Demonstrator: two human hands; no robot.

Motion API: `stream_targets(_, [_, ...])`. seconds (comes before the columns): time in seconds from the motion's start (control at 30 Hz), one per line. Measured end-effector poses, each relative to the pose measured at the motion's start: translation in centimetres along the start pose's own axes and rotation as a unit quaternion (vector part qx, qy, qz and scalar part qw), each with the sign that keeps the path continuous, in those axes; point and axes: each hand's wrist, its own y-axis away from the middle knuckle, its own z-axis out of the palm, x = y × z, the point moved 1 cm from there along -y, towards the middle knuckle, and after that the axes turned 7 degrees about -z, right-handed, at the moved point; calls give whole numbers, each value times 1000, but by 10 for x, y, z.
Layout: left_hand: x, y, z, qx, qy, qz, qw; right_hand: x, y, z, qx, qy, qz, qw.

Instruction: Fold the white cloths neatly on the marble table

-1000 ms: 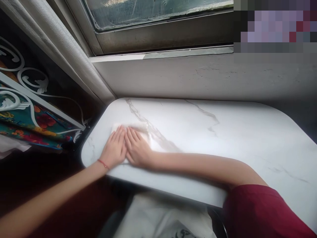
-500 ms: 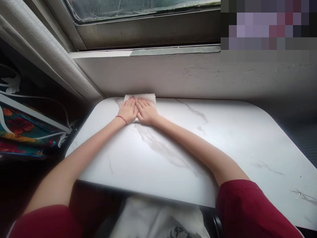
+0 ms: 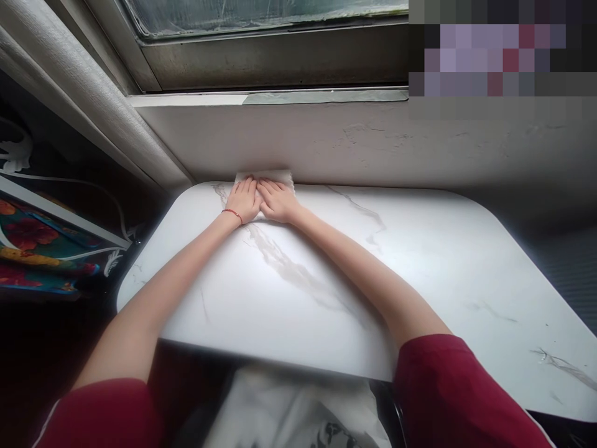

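A white cloth [image 3: 273,175] with a scalloped right edge lies at the far edge of the white marble-patterned table [image 3: 448,255]. Its back part reaches up against the wall. My left hand [image 3: 244,198], with a thin red bracelet at the wrist, presses flat on the cloth with fingers stretched out. Beside it, my right hand [image 3: 278,201] also lies flat on the cloth, fingers extended, its fingertips close to the left hand. Both palms hide most of the cloth.
Behind the table stand a pale, cracked wall [image 3: 308,137] and a window frame [image 3: 275,59]. A pale pipe-like column [image 3: 93,87] slants at left, near a white metal rack [image 3: 69,211] with floral fabric [image 3: 32,239]. Whitish material [image 3: 289,404] shows below the near edge.
Both hands have slid slightly toward the wall with the cloth, whose back edge now rides a little higher against it. The hands still lie side by side.
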Motion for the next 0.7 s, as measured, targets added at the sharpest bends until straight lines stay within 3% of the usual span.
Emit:
stream_targets(0.23, [9, 8, -12, -26, -29, -11, 999, -8, 7, -4, 13, -2, 10, 1000])
stream_targets(0.37, [18, 28, -21, -40, -54, 10, 998, -22, 27, -8, 25, -3, -3, 1000])
stream_targets(0.5, [29, 75, -32, -46, -77, 70, 993, -54, 72, -18, 34, 3, -40, 999])
stream_targets(0.7, [57, 187, -50, -23, -68, 158, 985, -129, 170, -45, 32, 5, -62, 998])
